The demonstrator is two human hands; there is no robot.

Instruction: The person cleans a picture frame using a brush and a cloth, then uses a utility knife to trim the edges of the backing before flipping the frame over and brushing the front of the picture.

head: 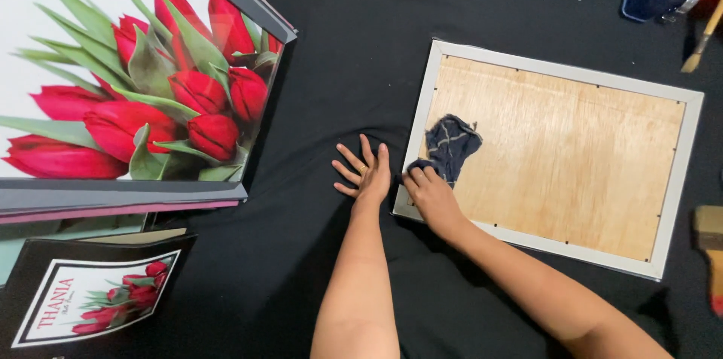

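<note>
The picture frame [553, 156] lies face down on the black cloth-covered surface [354, 50], its pale metal rim enclosing a plywood backing board [572, 156] that fills the whole opening. A dark blue rag [450, 145] rests bunched on the backing board at the near left corner of the frame. The right hand [428, 192] lies on that corner, fingers curled and pinching the lower edge of the rag. The left hand [367, 172] is pressed flat on the black cloth just beside the frame's left rim, fingers spread and apart from the rag. Well to the left lies a large print of red tulips [135, 73] on stacked boards, with a smaller tulip print [90, 295] below it. A brush [708, 250] lies at the right edge.
</note>
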